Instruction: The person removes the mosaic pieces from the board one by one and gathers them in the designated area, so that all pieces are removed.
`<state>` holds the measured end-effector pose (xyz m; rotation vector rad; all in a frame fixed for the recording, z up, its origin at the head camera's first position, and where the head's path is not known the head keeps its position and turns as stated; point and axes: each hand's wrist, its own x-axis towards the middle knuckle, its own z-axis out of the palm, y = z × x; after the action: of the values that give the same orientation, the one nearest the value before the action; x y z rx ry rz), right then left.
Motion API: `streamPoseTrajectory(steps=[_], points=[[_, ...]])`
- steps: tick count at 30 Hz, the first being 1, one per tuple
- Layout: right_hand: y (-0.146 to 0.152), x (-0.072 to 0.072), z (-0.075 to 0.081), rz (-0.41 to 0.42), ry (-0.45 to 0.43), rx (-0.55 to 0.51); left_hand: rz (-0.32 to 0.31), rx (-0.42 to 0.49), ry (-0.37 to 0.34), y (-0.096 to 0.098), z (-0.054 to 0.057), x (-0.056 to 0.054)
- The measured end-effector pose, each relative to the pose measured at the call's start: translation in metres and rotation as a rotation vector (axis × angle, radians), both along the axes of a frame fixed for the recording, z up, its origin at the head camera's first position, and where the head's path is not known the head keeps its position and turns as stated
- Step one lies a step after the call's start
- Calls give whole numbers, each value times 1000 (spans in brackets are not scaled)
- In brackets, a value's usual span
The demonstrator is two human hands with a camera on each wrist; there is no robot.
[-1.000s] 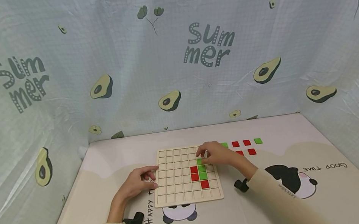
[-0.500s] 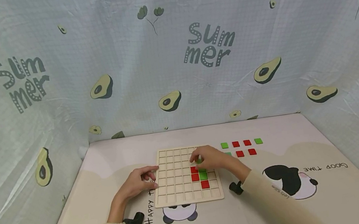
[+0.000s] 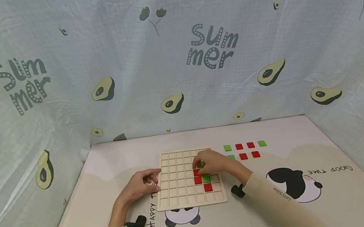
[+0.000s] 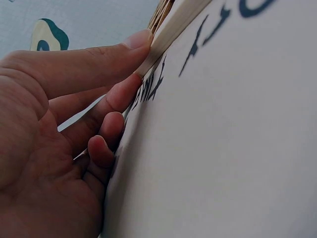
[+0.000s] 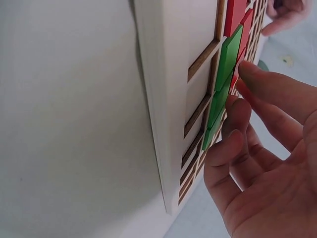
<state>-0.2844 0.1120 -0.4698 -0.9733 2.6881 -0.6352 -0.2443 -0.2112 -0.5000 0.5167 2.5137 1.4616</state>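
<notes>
A pale wooden grid board (image 3: 177, 182) lies on the table, with several red and green square tiles in its right part. My left hand (image 3: 138, 184) touches the board's left edge with thumb and index fingertips, its other fingers curled in, as the left wrist view shows. Over the board's right side, my right hand (image 3: 212, 160) pinches a red tile (image 3: 196, 172) at its place in the grid; the fingers partly hide it. Green tiles (image 5: 229, 57) stand in a column beside it in the right wrist view. Another red tile (image 3: 208, 187) sits lower in the grid.
Several loose green tiles (image 3: 227, 148) and red tiles (image 3: 255, 154) lie in two rows right of the board. The table (image 3: 120, 149) has a patterned cover. A printed curtain (image 3: 125, 59) rises behind and at both sides.
My right hand has moved left and slightly toward me, from the upper green tile to the red tile beside it, uncovering the loose tiles. My left hand has stayed at the board's edge.
</notes>
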Motion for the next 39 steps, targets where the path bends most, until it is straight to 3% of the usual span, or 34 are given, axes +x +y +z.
streamPoseTrajectory(steps=[39], points=[[-6, 0, -2, -11, -58, -4, 0, -11, 7, 1, -1, 1]])
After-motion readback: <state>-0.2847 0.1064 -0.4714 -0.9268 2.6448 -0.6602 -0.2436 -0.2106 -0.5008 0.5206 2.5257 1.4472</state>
